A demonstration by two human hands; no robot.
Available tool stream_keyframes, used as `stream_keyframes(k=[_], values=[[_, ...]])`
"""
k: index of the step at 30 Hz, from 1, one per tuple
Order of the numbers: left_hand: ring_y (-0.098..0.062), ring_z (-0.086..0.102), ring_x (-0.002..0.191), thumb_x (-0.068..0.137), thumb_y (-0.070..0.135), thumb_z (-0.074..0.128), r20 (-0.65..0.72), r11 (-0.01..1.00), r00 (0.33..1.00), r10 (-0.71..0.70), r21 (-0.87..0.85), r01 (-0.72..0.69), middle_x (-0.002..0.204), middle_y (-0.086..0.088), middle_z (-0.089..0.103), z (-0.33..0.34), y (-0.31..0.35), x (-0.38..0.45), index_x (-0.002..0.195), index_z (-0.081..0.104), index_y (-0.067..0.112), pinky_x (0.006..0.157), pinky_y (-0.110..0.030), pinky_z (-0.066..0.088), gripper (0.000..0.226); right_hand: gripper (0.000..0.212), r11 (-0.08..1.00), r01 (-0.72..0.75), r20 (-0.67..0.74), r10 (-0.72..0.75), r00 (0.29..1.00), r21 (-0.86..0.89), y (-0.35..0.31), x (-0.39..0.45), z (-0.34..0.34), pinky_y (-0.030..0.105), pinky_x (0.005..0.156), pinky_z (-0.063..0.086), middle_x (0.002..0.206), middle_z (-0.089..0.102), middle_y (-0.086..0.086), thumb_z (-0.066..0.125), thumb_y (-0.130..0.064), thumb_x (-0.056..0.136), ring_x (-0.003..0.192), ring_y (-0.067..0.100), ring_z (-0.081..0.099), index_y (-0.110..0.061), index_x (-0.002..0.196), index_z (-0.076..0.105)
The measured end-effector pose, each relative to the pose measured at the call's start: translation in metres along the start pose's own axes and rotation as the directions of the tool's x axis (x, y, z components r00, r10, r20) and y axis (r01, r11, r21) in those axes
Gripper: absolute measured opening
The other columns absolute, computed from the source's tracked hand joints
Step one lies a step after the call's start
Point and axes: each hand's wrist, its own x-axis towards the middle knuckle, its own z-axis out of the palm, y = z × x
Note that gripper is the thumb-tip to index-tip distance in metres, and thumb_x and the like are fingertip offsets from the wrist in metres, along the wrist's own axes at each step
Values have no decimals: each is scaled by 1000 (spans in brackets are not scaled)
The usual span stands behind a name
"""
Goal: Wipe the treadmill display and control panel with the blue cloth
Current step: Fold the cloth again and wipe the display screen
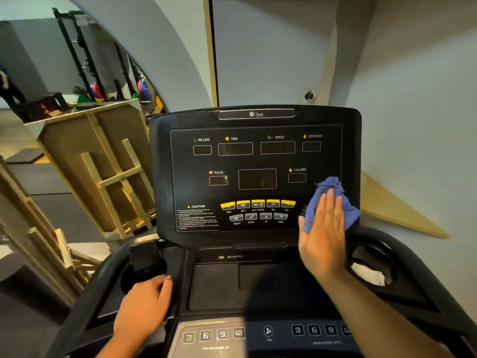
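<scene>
While its fingers (329, 208) lie flat and spread, the right hand (322, 236) presses the blue cloth (331, 200) against the display panel (255, 174) at the frame's centre right. At lower left, the left hand (143, 303) curls loosely over the console's edge (178, 280), gripping nothing else.

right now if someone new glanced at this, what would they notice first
Probably the blue cloth, bright against the black treadmill console, pressed flat by the right hand at the panel's lower right, below the CALORIE window. Next, the row of yellow buttons low in the panel's centre. The left hand rests on the console's lower left edge.
</scene>
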Motion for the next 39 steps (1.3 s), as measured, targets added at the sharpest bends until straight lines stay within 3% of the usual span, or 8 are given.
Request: stream_keyframes(k=[3,6,13,17,23,27,34,39], values=[[-4,55,59,104,42,45,-13,1000,1000,-10,-4,10,65,6,65,0,0,0,69,62,27,58,-29,42,42,80,956,-268,24,267,963,120,-57,2,0,51,126,13,165,8,27,40,-45,105,154,40,7,5,156,4],[-6,60,61,104,42,43,-11,1000,1000,-9,-10,9,62,4,66,0,0,-1,64,57,26,57,-26,42,45,79,941,-281,64,274,960,186,-119,-7,0,50,126,11,165,6,28,35,-45,105,154,41,6,7,156,6],[-12,62,63,102,44,42,4,1000,1000,4,-30,-4,63,2,65,-2,-3,-2,64,55,23,61,-33,49,46,82,964,202,61,-216,975,174,-224,-49,21,54,125,5,163,-1,32,22,-48,102,152,49,0,11,155,2],[-14,60,60,102,42,42,6,1000,1000,5,-30,-5,63,-1,64,-1,-3,-2,63,51,20,57,-33,44,47,80,726,684,175,-683,709,63,-231,-54,31,51,125,0,167,2,23,43,-35,97,153,44,-7,2,158,7],[-14,62,61,103,42,42,1,999,1000,20,-39,-20,61,0,64,-1,-4,-2,68,57,19,64,-34,52,44,62,554,832,156,-826,542,40,-153,-32,27,48,123,21,166,15,20,28,-23,101,155,38,4,3,157,18],[-8,62,62,104,41,42,13,1000,1000,22,-19,-22,64,2,67,-3,-2,-3,74,64,22,60,-28,46,43,57,616,785,15,-787,617,68,-108,-36,20,50,123,23,164,19,21,38,-12,103,154,39,10,5,155,22],[-6,60,58,106,37,42,36,1000,999,19,1,-20,64,1,66,-8,6,-6,73,65,24,53,-19,36,43,77,863,505,213,-500,839,37,-27,-38,1,49,119,23,164,23,17,32,-15,81,153,36,18,-2,156,21],[-8,64,60,106,38,43,39,999,998,51,-4,-51,65,0,70,-5,0,-7,76,67,26,54,-20,41,41,63,964,262,232,-265,936,44,23,-37,-15,47,124,16,167,15,17,29,-26,101,155,31,10,0,158,19]])
